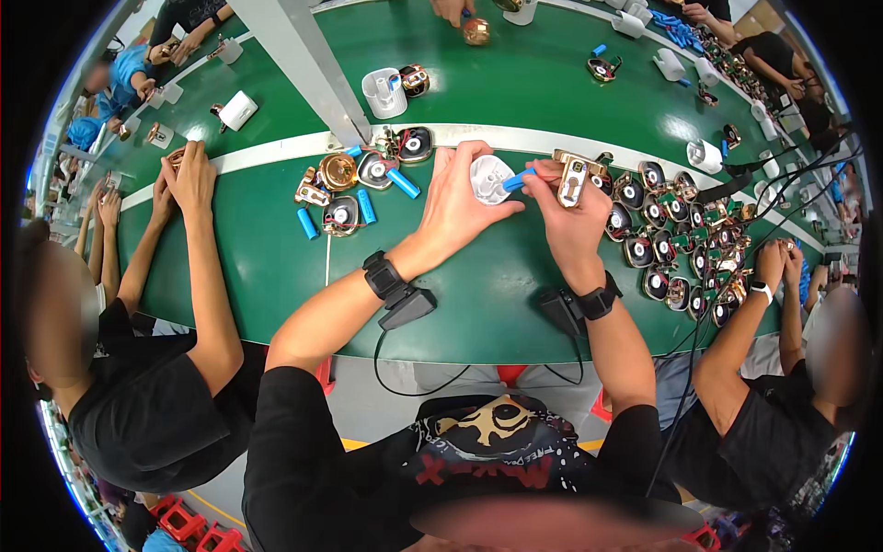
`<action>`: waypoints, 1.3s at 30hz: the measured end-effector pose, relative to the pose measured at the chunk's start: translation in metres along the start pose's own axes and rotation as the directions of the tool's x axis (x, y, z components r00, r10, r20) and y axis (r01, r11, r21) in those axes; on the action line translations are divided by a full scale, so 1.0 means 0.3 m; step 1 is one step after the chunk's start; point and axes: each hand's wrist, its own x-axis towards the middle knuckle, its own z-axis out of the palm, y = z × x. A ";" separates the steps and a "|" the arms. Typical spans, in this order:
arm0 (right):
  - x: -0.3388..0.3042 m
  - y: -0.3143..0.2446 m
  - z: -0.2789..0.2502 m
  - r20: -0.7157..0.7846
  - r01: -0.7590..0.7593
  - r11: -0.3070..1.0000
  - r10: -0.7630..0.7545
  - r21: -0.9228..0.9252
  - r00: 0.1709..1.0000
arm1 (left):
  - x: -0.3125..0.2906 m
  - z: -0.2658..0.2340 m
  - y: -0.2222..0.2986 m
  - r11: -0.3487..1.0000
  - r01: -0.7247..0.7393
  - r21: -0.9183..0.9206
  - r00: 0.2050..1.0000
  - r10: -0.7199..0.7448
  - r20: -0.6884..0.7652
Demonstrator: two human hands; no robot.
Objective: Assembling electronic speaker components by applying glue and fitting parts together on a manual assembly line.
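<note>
My left hand point(451, 198) is wrapped round a white plastic housing point(486, 178), its open end tilted up toward me. In my right hand point(572, 225) the fingers pinch a blue cylindrical battery point(520, 179), whose end reaches the housing's opening. The same hand also carries a gold-coloured speaker assembly point(572, 181) with a slotted face. Whether a wire joins the battery to that assembly I cannot make out. Left of my left hand lie loose blue batteries point(403, 183), black round speakers point(342, 213) and a round gold part point(338, 171) on the green table.
Many speaker assemblies point(662, 244) cover the table at right, with black cables point(713, 267) over them. A grey post point(308, 69) rises ahead. Beyond the pale divider point(515, 138), a conveyor-like green surface holds another white housing point(383, 94). Co-workers' arms point(204, 244) are on both sides.
</note>
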 end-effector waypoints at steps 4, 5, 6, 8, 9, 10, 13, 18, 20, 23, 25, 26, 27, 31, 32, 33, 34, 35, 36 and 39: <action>0.017 -0.030 -0.007 0.032 0.169 0.965 -0.166 -0.201 0.986 | -0.015 0.037 -0.030 0.978 -0.199 0.059 0.971 0.205 -0.120; 0.015 -0.031 -0.010 0.032 0.172 0.964 -0.169 -0.203 0.985 | -0.020 0.045 -0.046 0.979 -0.201 -0.014 0.976 0.199 -0.090; 0.010 -0.033 -0.018 0.046 0.183 0.959 -0.178 -0.216 0.983 | -0.025 0.052 -0.060 0.976 -0.200 -0.087 0.979 0.195 -0.060; 0.011 -0.029 -0.029 0.070 0.208 0.948 -0.197 -0.242 0.978 | -0.022 0.051 -0.068 0.966 -0.204 -0.157 0.979 0.201 -0.030; 0.018 -0.027 -0.034 0.069 0.213 0.947 -0.202 -0.242 0.977 | -0.029 0.052 -0.069 0.966 -0.197 -0.166 0.980 0.197 -0.017; 0.027 -0.026 -0.040 0.085 0.234 0.936 -0.219 -0.263 0.972 | -0.036 0.054 -0.071 0.966 -0.190 -0.174 0.981 0.192 -0.003; 0.035 -0.037 -0.047 0.125 0.270 0.914 -0.243 -0.303 0.962 | -0.036 0.048 -0.065 0.970 -0.177 -0.165 0.984 0.180 0.009; 0.035 -0.056 -0.044 0.142 0.296 0.895 -0.262 -0.334 0.955 | -0.029 0.022 -0.030 0.977 -0.189 -0.098 0.982 0.189 -0.008; 0.041 -0.060 -0.050 0.170 0.309 0.889 -0.265 -0.338 0.949 | -0.025 0.016 -0.025 0.976 -0.199 -0.083 0.980 0.198 -0.012; 0.046 -0.062 -0.054 0.182 0.326 0.886 -0.279 -0.328 0.943 | -0.022 0.011 -0.027 0.981 -0.160 -0.107 0.986 0.163 0.026; 0.047 -0.064 -0.058 0.187 0.334 0.886 -0.286 -0.323 0.940 | -0.025 0.010 -0.026 0.980 -0.164 -0.111 0.986 0.167 0.023; 0.046 -0.065 -0.060 0.197 0.360 0.873 -0.309 -0.329 0.930 | -0.028 0.010 -0.024 0.979 -0.168 -0.116 0.985 0.172 0.021; 0.045 -0.065 -0.061 0.207 0.385 0.860 -0.331 -0.335 0.920 | -0.028 0.011 -0.025 0.977 -0.174 -0.121 0.984 0.177 0.018; 0.040 -0.047 -0.057 0.230 0.369 0.862 -0.303 -0.348 0.925 | -0.021 0.016 -0.025 0.975 -0.175 -0.134 0.983 0.181 0.031; 0.039 -0.043 -0.056 0.238 0.349 0.869 -0.277 -0.351 0.931 | -0.021 0.017 -0.026 0.976 -0.173 -0.134 0.983 0.179 0.032; 0.039 -0.042 -0.053 0.239 0.347 0.870 -0.276 -0.351 0.931 | -0.019 0.018 -0.027 0.976 -0.175 -0.131 0.983 0.180 0.028; 0.040 -0.042 -0.048 0.262 0.324 0.879 -0.240 -0.349 0.935 | -0.018 0.018 -0.028 0.976 -0.177 -0.129 0.983 0.181 0.024; 0.041 -0.044 -0.042 0.285 0.300 0.888 -0.204 -0.348 0.936 | -0.017 0.018 -0.027 0.976 -0.179 -0.126 0.983 0.183 0.021; 0.041 -0.046 -0.036 0.308 0.276 0.896 -0.169 -0.347 0.936 | -0.018 0.017 -0.026 0.976 -0.180 -0.126 0.983 0.184 0.021; -0.007 -0.038 -0.003 0.217 -0.037 0.958 0.101 -0.284 0.971 | -0.024 0.010 -0.020 0.980 -0.140 -0.144 0.990 0.143 0.008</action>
